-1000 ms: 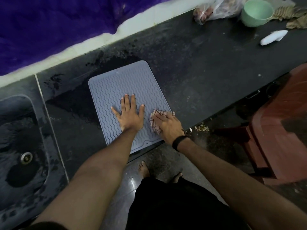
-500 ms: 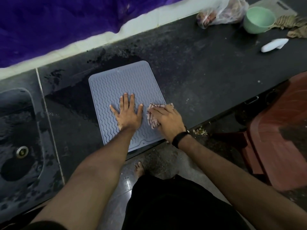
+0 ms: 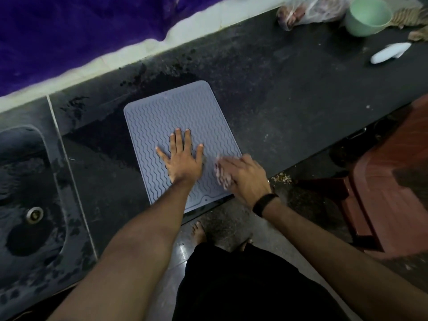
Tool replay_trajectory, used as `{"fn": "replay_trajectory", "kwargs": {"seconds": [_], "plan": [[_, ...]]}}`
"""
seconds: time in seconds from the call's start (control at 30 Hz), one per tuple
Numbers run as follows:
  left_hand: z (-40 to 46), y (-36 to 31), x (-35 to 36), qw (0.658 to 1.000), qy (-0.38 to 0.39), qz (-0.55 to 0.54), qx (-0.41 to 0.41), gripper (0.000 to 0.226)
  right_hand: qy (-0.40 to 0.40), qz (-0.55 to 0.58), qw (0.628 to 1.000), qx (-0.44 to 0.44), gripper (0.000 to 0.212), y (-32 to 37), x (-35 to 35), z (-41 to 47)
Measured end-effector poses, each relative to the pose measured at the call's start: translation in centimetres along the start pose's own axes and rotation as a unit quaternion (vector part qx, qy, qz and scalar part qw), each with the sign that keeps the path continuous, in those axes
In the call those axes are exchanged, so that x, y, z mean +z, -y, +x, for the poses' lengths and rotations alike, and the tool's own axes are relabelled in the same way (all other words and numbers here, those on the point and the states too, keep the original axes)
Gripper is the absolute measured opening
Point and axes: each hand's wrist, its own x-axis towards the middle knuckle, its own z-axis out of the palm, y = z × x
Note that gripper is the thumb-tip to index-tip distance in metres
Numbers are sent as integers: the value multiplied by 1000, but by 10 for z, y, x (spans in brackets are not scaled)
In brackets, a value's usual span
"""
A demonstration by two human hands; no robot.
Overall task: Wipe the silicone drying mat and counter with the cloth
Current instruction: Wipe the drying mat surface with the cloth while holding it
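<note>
A dark stone counter runs from 8 o'clock up to 2 o'clock, backed by a pale ledge and a purple cloth along the wall at 11 o'clock. At 9 o'clock a sink is set into the counter, its drain showing low in the basin. Wet dark patches spread over the counter between the sink and the mat, which lies flat at the centre, its near edge at the counter's front lip. The left hand lies palm down on the mat's near half, fingers straight and spread, grasping nothing. Just to its right, at the mat's right edge, the right hand presses on the cloth; motion blur smears both, and only a pale strip of cloth shows beside the fingers, so I cannot tell whether the fingers curl round it or lie flat on it. A black band circles that wrist. At 1 o'clock on the counter sit a plastic bag, a green bowl and a white object. A reddish chair stands on the floor at 3 o'clock.
</note>
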Motion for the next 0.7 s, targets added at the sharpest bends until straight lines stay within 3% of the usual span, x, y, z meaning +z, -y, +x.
{"fn": "replay_trajectory", "kwargs": {"seconds": [0.07,0.2,0.37,0.5,0.7], "plan": [[0,1,-1,1000,-2,2,3,68,-1,-1,1000,14,51,7,-1,36],[0,0,-3,1000,0,5,6,68,132,-24,990,43,56,7,20,56],[2,0,0,1000,7,-6,-3,69,104,-28,993,41,53,2,28,-7],[2,-1,0,1000,8,-2,-4,69,128,-22,990,49,52,3,16,-25],[0,0,-3,1000,9,-10,2,71,2,6,997,75,47,18,2,54]]}}
